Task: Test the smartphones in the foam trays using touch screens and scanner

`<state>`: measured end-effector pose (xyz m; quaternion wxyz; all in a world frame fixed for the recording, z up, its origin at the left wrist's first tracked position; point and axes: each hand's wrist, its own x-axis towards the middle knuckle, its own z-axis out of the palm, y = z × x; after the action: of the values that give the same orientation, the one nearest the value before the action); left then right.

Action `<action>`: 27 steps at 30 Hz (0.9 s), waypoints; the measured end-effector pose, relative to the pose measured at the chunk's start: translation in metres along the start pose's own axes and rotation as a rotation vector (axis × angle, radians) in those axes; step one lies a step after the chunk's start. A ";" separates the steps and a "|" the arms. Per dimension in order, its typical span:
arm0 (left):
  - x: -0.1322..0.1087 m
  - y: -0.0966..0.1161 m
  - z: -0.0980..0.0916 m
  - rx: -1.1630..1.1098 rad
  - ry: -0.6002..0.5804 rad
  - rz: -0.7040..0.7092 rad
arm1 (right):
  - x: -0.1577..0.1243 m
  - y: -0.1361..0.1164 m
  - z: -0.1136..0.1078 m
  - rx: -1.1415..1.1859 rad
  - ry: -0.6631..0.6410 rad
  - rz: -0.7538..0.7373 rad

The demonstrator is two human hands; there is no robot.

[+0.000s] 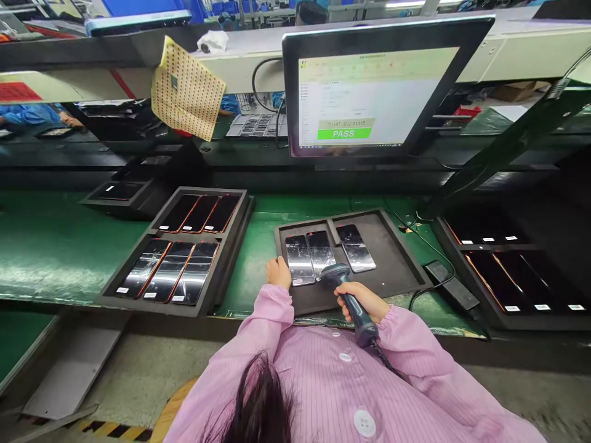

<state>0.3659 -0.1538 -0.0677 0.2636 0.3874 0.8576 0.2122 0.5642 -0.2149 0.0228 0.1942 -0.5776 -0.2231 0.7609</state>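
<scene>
My right hand (pixel 364 300) is wrapped round the handle of a dark barcode scanner (pixel 355 311). The scanner's head is over the near part of a grey foam tray (pixel 392 258). My left hand (pixel 278 272) has its fingers curled at the tray's left edge, close beside a smartphone (pixel 299 258). Touching that phone on its right is a second smartphone (pixel 320 249), its lower end partly behind the scanner head. A third smartphone (pixel 356 248) lies past the divider stub, in the right half. All three lie with dark, glossy faces up.
To the left, stacked foam trays (pixel 212 289) hold several phones with orange edges. Another phone tray (pixel 545 320) stands at the right. A monitor (pixel 369 92) reading PASS hangs above. A cable (pixel 443 280) and a black bar-shaped object (pixel 452 286) lie right of my tray.
</scene>
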 end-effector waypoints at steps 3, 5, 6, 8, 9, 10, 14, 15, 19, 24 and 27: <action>-0.001 0.001 0.000 -0.001 0.001 -0.004 | 0.001 -0.002 0.000 -0.016 0.008 0.001; -0.002 0.002 0.000 0.002 0.000 -0.008 | 0.001 -0.004 0.000 -0.022 0.012 -0.008; -0.002 0.003 -0.001 0.003 0.000 -0.010 | 0.002 -0.004 0.000 -0.024 0.014 -0.014; -0.001 0.003 -0.002 0.005 0.000 -0.016 | 0.003 -0.006 -0.001 -0.029 0.018 -0.026; -0.001 0.004 -0.002 0.005 0.000 -0.020 | 0.003 -0.007 -0.001 -0.033 0.019 -0.031; -0.001 0.004 -0.002 0.005 0.000 -0.022 | 0.004 -0.007 -0.001 -0.036 0.019 -0.037; 0.002 0.002 -0.002 0.000 0.001 -0.013 | 0.007 -0.006 -0.001 -0.039 0.013 -0.060; 0.002 0.002 -0.002 -0.001 0.001 -0.010 | 0.007 -0.005 -0.002 -0.037 0.009 -0.063; 0.004 0.001 -0.001 -0.018 -0.005 -0.009 | 0.009 -0.003 -0.005 -0.022 -0.010 -0.064; 0.006 -0.002 -0.001 -0.042 -0.032 -0.018 | 0.005 -0.009 0.000 0.012 -0.028 -0.055; 0.008 -0.009 0.002 -0.058 -0.055 -0.011 | 0.003 -0.013 0.011 0.020 -0.057 -0.041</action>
<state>0.3580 -0.1523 -0.0765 0.2994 0.3807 0.8455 0.2247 0.5537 -0.2033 0.0302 0.2091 -0.5492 -0.2324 0.7750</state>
